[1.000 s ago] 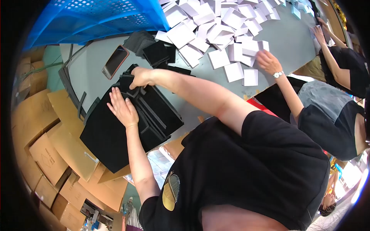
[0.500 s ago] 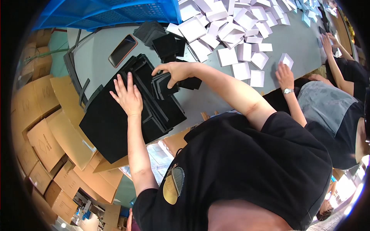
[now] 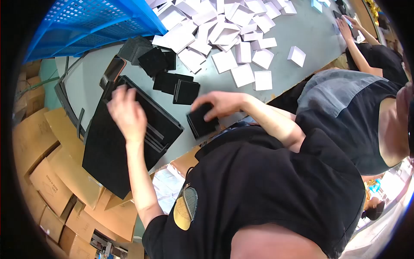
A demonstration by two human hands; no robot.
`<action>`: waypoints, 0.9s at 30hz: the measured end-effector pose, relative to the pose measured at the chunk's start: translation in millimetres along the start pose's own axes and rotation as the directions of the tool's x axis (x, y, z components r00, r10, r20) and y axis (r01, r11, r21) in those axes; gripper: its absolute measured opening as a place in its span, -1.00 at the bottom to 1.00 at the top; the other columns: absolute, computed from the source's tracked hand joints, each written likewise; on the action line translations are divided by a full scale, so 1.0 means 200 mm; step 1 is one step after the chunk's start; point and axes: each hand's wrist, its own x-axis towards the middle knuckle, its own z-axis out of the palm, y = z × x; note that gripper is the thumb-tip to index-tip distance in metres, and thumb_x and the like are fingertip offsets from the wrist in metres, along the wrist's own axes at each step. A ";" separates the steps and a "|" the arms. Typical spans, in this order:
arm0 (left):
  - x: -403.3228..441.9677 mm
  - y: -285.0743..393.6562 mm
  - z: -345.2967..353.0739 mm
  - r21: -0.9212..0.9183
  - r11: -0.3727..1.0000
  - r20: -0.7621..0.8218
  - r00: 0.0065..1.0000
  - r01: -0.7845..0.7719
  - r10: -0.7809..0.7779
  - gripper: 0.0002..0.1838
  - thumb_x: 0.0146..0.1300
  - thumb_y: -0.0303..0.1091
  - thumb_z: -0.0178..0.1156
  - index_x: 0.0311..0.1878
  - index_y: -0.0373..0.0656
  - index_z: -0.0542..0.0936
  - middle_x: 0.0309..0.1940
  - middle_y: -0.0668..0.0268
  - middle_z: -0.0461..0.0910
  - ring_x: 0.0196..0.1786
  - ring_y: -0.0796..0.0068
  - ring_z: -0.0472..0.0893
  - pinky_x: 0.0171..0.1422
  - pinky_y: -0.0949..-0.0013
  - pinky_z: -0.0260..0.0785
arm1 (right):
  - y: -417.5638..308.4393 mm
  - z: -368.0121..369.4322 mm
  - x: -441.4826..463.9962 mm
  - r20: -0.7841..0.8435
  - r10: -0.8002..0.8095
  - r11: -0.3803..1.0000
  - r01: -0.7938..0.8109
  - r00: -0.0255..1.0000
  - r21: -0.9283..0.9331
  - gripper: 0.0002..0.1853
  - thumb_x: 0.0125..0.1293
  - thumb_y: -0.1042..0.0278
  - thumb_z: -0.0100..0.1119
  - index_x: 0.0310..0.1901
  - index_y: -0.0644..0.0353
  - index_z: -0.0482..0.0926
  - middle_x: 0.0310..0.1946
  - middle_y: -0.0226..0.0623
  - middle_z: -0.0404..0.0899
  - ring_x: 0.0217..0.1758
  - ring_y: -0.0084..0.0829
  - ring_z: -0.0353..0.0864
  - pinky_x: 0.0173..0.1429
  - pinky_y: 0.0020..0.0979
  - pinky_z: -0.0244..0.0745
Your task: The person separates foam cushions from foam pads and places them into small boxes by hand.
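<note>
My left hand (image 3: 127,114) is over the stack of large black foam sheets (image 3: 105,146), fingers stretched out and smeared by motion; I cannot tell whether they touch. Strips and cut edges show on the stack's right side. My right hand (image 3: 222,105) grips a small pile of black foam squares (image 3: 202,121) at the near table edge, thumb on top. Just beyond it lies another pile of black squares (image 3: 186,92), with more black pieces (image 3: 153,61) farther back. A phone (image 3: 113,71) sits tilted against the far corner of the large sheets.
Many white box trays (image 3: 224,32) cover the back of the grey table (image 3: 293,30). A blue plastic crate (image 3: 99,26) stands at the back left. Cardboard boxes (image 3: 51,181) are stacked on the left. Co-workers sit on the right, one with a hand (image 3: 345,28) at the table.
My right hand has lifted black squares off the large sheets and moved right and nearer with them. My left hand has shifted on the sheets. The neighbour's hand has left the white tray.
</note>
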 end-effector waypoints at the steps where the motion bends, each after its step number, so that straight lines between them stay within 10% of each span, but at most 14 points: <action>1: 0.03 0.08 0.01 -0.211 0.969 0.071 0.987 -0.125 0.143 -0.38 0.05 -0.58 0.20 0.27 -0.06 0.48 0.42 0.10 0.28 0.50 0.07 0.21 0.54 -0.15 -0.02 | 0.04 0.03 -0.01 0.074 -0.127 0.992 0.129 0.989 -0.015 -0.45 0.15 0.47 0.35 0.22 0.02 0.51 0.03 -0.28 0.62 0.03 -0.38 0.61 0.13 -0.32 0.52; 2: 0.09 0.24 -0.02 -0.278 0.951 0.184 0.964 -0.139 0.194 -0.33 0.01 -0.60 0.22 0.30 -0.06 0.45 0.43 0.13 0.28 0.51 0.11 0.22 0.56 -0.11 -0.04 | -0.17 0.00 -0.10 0.140 0.089 0.973 -0.056 0.986 -0.224 -0.46 0.15 0.45 0.35 0.22 0.02 0.52 0.09 -0.24 0.61 0.11 -0.25 0.59 0.22 -0.29 0.46; 7: 0.17 0.56 0.21 -0.436 0.883 0.478 0.787 -0.173 0.391 -0.13 -0.10 -0.54 0.36 0.40 -0.04 0.35 0.45 0.19 0.26 0.54 0.18 0.16 0.61 -0.09 -0.15 | 0.37 0.05 -0.05 -0.063 -0.047 0.907 0.016 0.997 -0.421 -0.45 0.14 0.41 0.34 0.22 0.01 0.52 0.07 -0.12 0.54 0.13 -0.11 0.53 0.26 -0.26 0.37; 11: 0.13 0.56 0.34 -0.100 0.933 0.563 0.754 -0.345 0.339 -0.65 0.05 -0.46 0.24 -0.02 -0.12 0.59 0.26 0.20 0.44 0.49 0.22 0.24 0.57 -0.27 -0.16 | 0.33 0.07 -0.04 -0.181 -0.145 0.852 0.029 0.973 -0.522 -0.53 0.09 0.45 0.30 0.11 0.08 0.57 -0.05 0.03 0.50 -0.07 0.05 0.59 0.11 -0.17 0.47; 12: 0.11 0.54 0.35 -0.065 0.943 0.500 0.807 -0.325 0.313 -0.83 0.12 -0.45 0.15 -0.20 -0.14 0.60 0.22 0.21 0.48 0.49 0.25 0.26 0.56 -0.31 -0.17 | 0.34 0.08 -0.03 -0.185 -0.158 0.818 0.024 0.970 -0.575 -0.55 0.08 0.48 0.27 0.08 0.10 0.59 -0.05 0.07 0.50 -0.08 0.05 0.60 0.09 -0.14 0.48; 15: 0.12 0.55 0.25 -0.007 0.975 0.502 0.842 -0.224 0.197 -0.56 -0.05 -0.44 0.36 0.00 -0.13 0.61 0.24 0.15 0.46 0.49 0.15 0.23 0.55 -0.35 -0.19 | 0.36 0.12 -0.01 -0.206 -0.142 0.673 -0.058 0.968 -0.737 -0.65 0.05 0.47 0.16 -0.06 0.17 0.63 -0.09 0.13 0.52 -0.10 0.01 0.63 0.01 -0.09 0.52; 19: 0.18 0.68 0.34 -0.364 0.922 0.207 0.977 0.134 -0.060 -0.25 -0.12 -0.41 0.51 0.24 -0.10 0.47 0.36 0.04 0.31 0.43 -0.02 0.30 0.41 -0.07 0.21 | 0.47 0.05 -0.10 -0.381 -0.048 0.668 -0.254 0.923 -0.700 -0.65 0.12 0.37 0.11 -0.02 0.16 0.61 -0.11 0.00 0.56 -0.03 -0.04 0.61 0.04 -0.12 0.51; 22: 0.30 0.75 0.42 -0.209 0.975 0.103 0.993 0.071 -0.051 -0.27 -0.08 -0.44 0.48 0.24 -0.13 0.43 0.41 -0.02 0.19 0.29 -0.11 0.41 0.26 0.01 0.34 | 0.38 0.02 -0.19 -0.491 -0.592 0.314 -0.378 0.639 -0.871 -0.69 0.20 0.41 0.05 -0.02 0.14 0.61 -0.05 -0.21 0.50 0.05 -0.19 0.48 0.14 -0.25 0.41; 25: 0.36 0.74 0.62 -0.263 0.963 0.001 0.998 0.055 -0.056 -0.38 -0.07 -0.50 0.44 0.14 -0.15 0.47 0.42 -0.05 0.17 0.25 -0.13 0.44 0.22 0.04 0.39 | 0.46 0.02 -0.28 -0.249 -0.423 0.449 -0.038 0.871 -0.893 -0.66 0.18 0.36 0.09 0.01 0.14 0.62 -0.04 -0.23 0.50 0.00 -0.24 0.50 0.11 -0.27 0.42; 27: 0.36 0.75 0.65 -0.263 0.964 -0.054 0.996 0.049 -0.065 -0.44 -0.07 -0.51 0.43 0.08 -0.16 0.50 0.41 -0.06 0.19 0.26 -0.13 0.44 0.20 0.05 0.41 | 0.48 0.07 -0.30 -0.291 -0.543 0.476 0.003 0.788 -0.880 -0.71 0.13 0.34 0.12 -0.10 0.18 0.62 -0.15 -0.29 0.49 -0.05 -0.31 0.50 0.08 -0.28 0.43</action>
